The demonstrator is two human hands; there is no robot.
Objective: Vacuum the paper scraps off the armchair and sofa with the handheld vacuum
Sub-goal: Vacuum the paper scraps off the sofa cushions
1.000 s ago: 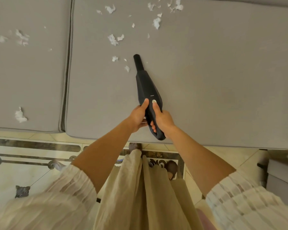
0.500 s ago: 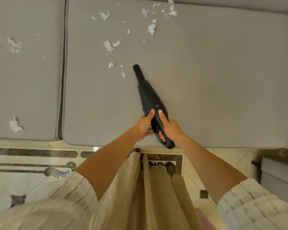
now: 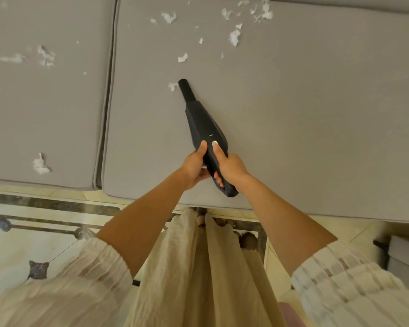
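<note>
Two grey fabric sofa cushions [image 3: 293, 114] met at a seam above a patterned marble tile floor [image 3: 33, 232]. One matte black tapered handheld vacuum [image 3: 204, 128] lay on the right cushion, nozzle beside a torn white paper scrap [image 3: 172, 86]. Both hands, left [image 3: 194, 168] and right [image 3: 229, 166], gripped its handle.

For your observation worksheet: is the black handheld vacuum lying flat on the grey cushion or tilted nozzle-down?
Cannot tell: the black handheld vacuum is seen from above, nozzle beside a white paper scrap, held by both hands.
</note>
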